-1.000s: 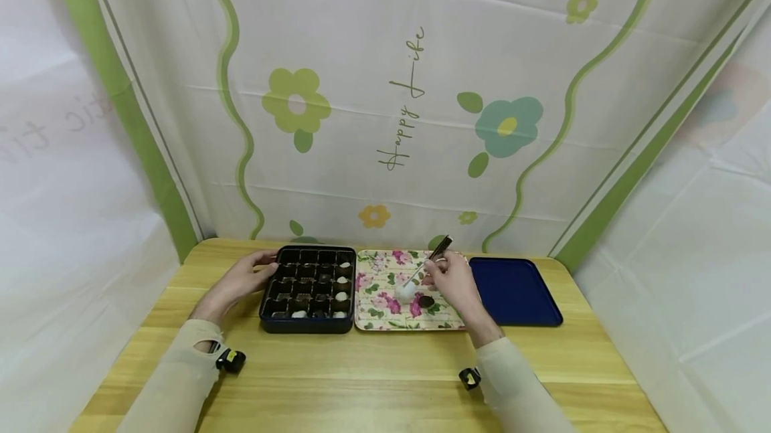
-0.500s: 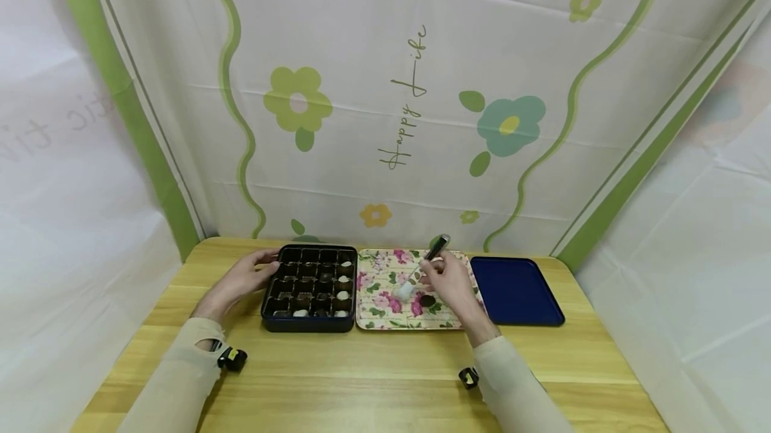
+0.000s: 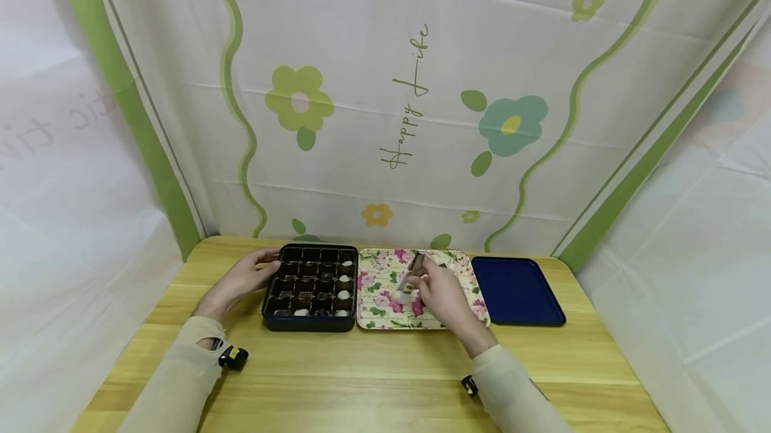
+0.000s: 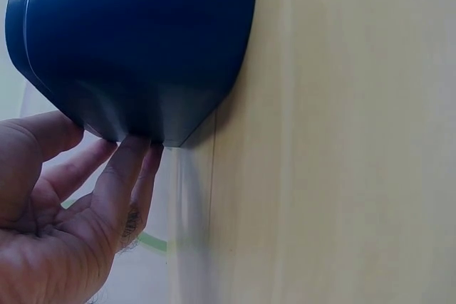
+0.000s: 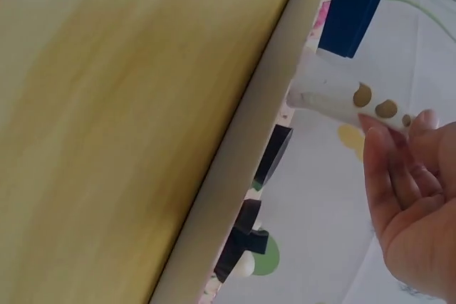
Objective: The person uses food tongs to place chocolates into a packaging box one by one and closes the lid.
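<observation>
My left hand [image 3: 245, 280] rests its fingertips against the left side of a navy box [image 3: 310, 326] divided into small compartments; in the left wrist view its slightly bent fingers touch the box wall. Several white round sweets [image 3: 344, 279] and dark pieces sit in it. My right hand [image 3: 444, 294] pinches a slim utensil [image 5: 335, 105] with gold spots and a broad, pale, translucent end; in the head view its top looks dark. That pale end is low over the floral tray [image 3: 369, 269]. Dark pieces [image 5: 274, 151] show beside it in the right wrist view.
Right of the floral tray lies a shallow navy lid [image 3: 518, 292]. Box, tray and lid stand in a row along the back of the wooden table [image 3: 361, 379]. A white flower-print curtain [image 3: 373, 85] hangs behind and at both sides.
My right hand has shifted slightly left, and the utensil's pale end has moved left and a little lower. The hand now covers the dark piece seen on the tray. My left hand stays put.
</observation>
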`<state>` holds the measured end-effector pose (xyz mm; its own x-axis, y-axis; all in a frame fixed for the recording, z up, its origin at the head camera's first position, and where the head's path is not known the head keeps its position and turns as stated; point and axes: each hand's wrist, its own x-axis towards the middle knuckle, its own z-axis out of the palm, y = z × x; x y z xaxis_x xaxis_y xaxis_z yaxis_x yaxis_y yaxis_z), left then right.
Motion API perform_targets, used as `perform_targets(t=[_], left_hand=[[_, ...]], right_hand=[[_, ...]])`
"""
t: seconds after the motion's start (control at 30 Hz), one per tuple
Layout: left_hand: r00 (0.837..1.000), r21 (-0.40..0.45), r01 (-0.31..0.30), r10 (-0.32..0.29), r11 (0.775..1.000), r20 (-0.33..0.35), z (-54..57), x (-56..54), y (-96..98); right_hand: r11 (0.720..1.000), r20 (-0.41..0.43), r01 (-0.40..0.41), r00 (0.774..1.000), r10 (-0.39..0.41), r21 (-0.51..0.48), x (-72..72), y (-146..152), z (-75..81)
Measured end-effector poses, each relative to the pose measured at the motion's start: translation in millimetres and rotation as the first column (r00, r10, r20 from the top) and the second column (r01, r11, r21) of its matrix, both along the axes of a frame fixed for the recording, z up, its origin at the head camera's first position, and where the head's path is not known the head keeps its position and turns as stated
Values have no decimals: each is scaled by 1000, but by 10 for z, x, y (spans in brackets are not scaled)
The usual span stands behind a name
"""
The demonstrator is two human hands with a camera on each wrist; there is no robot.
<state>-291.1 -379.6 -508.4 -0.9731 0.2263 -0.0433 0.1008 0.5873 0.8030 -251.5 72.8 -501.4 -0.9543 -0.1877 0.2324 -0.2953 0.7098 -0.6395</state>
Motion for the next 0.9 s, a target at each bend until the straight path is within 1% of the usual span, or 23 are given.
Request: perform_targets(t=[0.13,0.37,0.53,0.67,0.9], left_hand=[[1000,0,-1,1,1000,11,-14,-12,4],[999,13,-19,19,1000,43,7,12,32],[1000,-20,-14,15,1000,27,26,24,41],[1000,-48,-18,18,999,15,51,42,47],[1000,-72,-23,23,997,8,77,51,61]], right_hand=[[1000,-20,16,1000,-16,10,6,-64,29],[999,-38,10,999,-12,-38,0,-235,149],[996,-48,-7,999,2,-93,0,-411,266],[991,-50,-36,998,30,-128,-6,-579,337],[986,-111,-80,992,64,-144,-31,-893,392]])
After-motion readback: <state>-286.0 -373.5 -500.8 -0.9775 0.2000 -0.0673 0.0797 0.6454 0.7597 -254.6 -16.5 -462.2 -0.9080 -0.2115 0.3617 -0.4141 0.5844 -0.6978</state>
